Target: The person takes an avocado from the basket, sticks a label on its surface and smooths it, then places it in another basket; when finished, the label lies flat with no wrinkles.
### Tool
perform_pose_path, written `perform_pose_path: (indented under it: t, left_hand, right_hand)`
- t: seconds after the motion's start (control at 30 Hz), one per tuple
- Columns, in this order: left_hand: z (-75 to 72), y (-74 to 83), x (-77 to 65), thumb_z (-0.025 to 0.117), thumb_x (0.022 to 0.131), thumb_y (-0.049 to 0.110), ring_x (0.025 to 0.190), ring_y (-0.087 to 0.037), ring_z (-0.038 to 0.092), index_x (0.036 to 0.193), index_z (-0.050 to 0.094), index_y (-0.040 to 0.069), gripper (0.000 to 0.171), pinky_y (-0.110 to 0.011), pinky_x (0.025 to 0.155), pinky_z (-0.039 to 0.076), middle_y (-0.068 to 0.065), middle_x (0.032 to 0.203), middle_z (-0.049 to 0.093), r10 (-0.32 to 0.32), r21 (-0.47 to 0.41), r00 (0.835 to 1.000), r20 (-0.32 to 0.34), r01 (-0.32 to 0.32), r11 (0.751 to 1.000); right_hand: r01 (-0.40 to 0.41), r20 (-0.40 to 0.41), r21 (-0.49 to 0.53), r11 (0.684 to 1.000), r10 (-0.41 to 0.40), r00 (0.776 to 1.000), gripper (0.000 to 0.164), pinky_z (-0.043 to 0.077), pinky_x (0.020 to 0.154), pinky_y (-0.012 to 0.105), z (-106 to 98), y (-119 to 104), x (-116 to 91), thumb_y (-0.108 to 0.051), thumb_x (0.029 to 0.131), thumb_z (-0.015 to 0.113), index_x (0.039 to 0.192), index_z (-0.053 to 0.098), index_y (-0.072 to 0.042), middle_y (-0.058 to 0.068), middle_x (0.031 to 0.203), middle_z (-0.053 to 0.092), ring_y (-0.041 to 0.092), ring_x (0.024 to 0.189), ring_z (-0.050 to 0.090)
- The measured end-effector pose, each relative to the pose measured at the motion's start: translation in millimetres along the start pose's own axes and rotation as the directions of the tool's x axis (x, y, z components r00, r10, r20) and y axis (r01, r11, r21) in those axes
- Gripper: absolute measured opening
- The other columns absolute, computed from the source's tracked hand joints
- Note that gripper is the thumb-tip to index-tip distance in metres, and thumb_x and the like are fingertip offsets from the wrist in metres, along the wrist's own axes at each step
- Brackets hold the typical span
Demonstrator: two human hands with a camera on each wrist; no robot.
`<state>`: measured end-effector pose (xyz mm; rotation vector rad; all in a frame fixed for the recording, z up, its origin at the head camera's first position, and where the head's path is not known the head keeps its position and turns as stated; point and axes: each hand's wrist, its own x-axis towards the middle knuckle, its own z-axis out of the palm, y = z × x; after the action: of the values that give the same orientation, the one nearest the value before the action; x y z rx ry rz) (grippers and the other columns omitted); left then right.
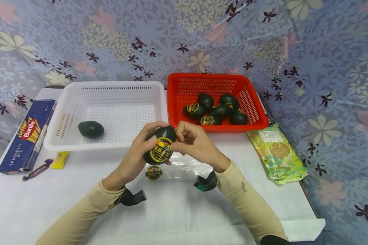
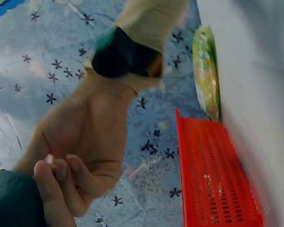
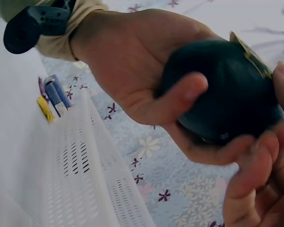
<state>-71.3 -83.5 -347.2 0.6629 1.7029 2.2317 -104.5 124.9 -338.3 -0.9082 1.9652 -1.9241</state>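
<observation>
My left hand (image 1: 142, 149) grips a dark green avocado (image 1: 168, 133) above the table, thumb on its near side. A round black-and-gold sticker (image 1: 161, 150) lies on the avocado's face; one edge stands out from the skin in the right wrist view. My right hand (image 1: 196, 144) is at the avocado's right side, its thumb at the sticker's edge and its fingers curled beside the fruit. I cannot tell whether those fingers pinch anything. Below the hands lies a clear sheet (image 1: 184, 170) with another gold sticker (image 1: 154, 173) at its left end.
A white basket (image 1: 116, 84) holds one avocado (image 1: 91, 129) without a visible sticker. The red basket (image 1: 213, 128) beside it holds several avocados, some showing stickers. On the left are a spaghetti box (image 1: 24, 136) and two wrapped sweets (image 1: 60, 160); a yellow-green pouch (image 1: 282, 153) lies right.
</observation>
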Motion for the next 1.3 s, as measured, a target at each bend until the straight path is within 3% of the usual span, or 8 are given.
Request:
perform_pose_path:
  t: [0.13, 0.23, 0.5, 0.63, 0.8, 0.9, 1.03, 1.3]
  left_hand:
    - [4.0, -1.6, 5.5, 0.033, 0.103, 0.017, 0.099, -0.02, 0.063, 0.146, 0.039, 0.023, 0.044, -0.038, 0.075, 0.062, -0.007, 0.135, 0.046, 0.075, 0.098, 0.982, -0.171, -0.058, 0.993]
    - [9.4, -2.6, 12.5, 0.035, 0.104, 0.018, 0.108, -0.02, 0.059, 0.151, 0.03, 0.017, 0.047, -0.026, 0.082, 0.058, -0.008, 0.139, 0.043, 0.167, 0.229, 0.951, -0.259, -0.108, 0.967]
    - [11.2, 7.9, 43.6, 0.039, 0.106, 0.015, 0.132, -0.024, 0.045, 0.155, 0.024, 0.012, 0.051, -0.037, 0.105, 0.048, -0.014, 0.152, 0.032, 0.268, 0.518, 0.953, -0.139, -0.16, 0.84]
    - [-11.9, 20.0, 67.0, 0.049, 0.103, 0.016, 0.14, -0.029, 0.042, 0.158, 0.018, 0.02, 0.064, -0.047, 0.108, 0.048, -0.014, 0.158, 0.027, 0.242, 0.639, 0.954, -0.177, -0.076, 0.766]
    - [-72.6, 35.0, 91.7, 0.056, 0.099, 0.019, 0.136, -0.035, 0.044, 0.16, 0.01, 0.026, 0.077, -0.053, 0.106, 0.047, -0.019, 0.157, 0.027, 0.203, 0.714, 0.919, -0.337, 0.109, 0.692]
    - [-112.9, 40.6, 97.6, 0.053, 0.1, 0.024, 0.137, -0.043, 0.042, 0.161, 0.004, 0.021, 0.078, -0.06, 0.108, 0.042, -0.025, 0.157, 0.026, 0.092, 0.764, 0.92, -0.382, 0.259, 0.591]
    - [-158.8, 40.5, 92.0, 0.046, 0.104, 0.032, 0.134, -0.053, 0.043, 0.161, 0.009, 0.008, 0.072, -0.066, 0.107, 0.038, -0.035, 0.152, 0.034, -0.172, 0.821, 0.905, -0.39, 0.426, 0.379]
    - [-205.4, 19.6, 64.2, 0.055, 0.101, 0.037, 0.134, -0.054, 0.043, 0.148, 0.034, -0.005, 0.067, -0.066, 0.11, 0.037, -0.037, 0.147, 0.041, -0.628, 0.898, 0.713, -0.311, 0.436, 0.05]
  right_hand:
    - [-0.045, -0.05, -0.045, 0.998, 0.043, 0.998, 0.024, 0.052, 0.063, 0.026, 2, 1, 3, -0.009, 0.091, 0.072, 0.098, 0.049, -0.003, 0.002, 0.091, 0.056, 0.017, 0.075, 0.058]
    - [-0.086, -0.094, -0.172, 0.981, 0.071, 0.993, 0.054, 0.058, 0.076, 0.032, 9, 0, 6, -0.012, 0.085, 0.08, 0.13, 0.049, -0.011, 0.004, 0.119, 0.059, 0.019, 0.098, 0.062]
    - [-0.099, -0.179, -0.415, 0.904, 0.025, 0.984, 0.086, 0.058, 0.089, 0.039, -3, -9, 19, -0.017, 0.079, 0.086, 0.151, 0.039, -0.017, 0.005, 0.136, 0.06, 0.02, 0.112, 0.065]
    - [-0.183, -0.262, -0.597, 0.781, 0.026, 0.965, 0.087, 0.055, 0.094, 0.04, -44, -16, 29, -0.028, 0.074, 0.09, 0.147, 0.045, -0.016, 0.007, 0.133, 0.063, 0.021, 0.111, 0.064]
    - [-0.369, -0.294, -0.762, 0.532, 0.223, 0.929, 0.09, 0.046, 0.108, 0.053, -117, -15, 35, -0.03, 0.077, 0.087, 0.152, 0.04, -0.013, 0.015, 0.146, 0.054, 0.035, 0.128, 0.056]
    - [-0.443, -0.288, -0.802, 0.401, 0.39, 0.875, 0.09, 0.04, 0.111, 0.061, -160, -9, 30, -0.031, 0.081, 0.084, 0.154, 0.035, -0.008, 0.022, 0.149, 0.049, 0.042, 0.133, 0.049]
    - [-0.488, -0.258, -0.824, 0.287, 0.577, 0.775, 0.092, 0.036, 0.113, 0.065, -197, 3, 22, -0.033, 0.081, 0.082, 0.153, 0.034, -0.001, 0.028, 0.148, 0.047, 0.047, 0.136, 0.044]
    - [-0.465, -0.159, -0.85, 0.247, 0.722, 0.674, 0.083, 0.036, 0.113, 0.065, -211, 24, 19, -0.019, 0.085, 0.074, 0.153, 0.033, 0.001, 0.032, 0.155, 0.034, 0.05, 0.141, 0.037]
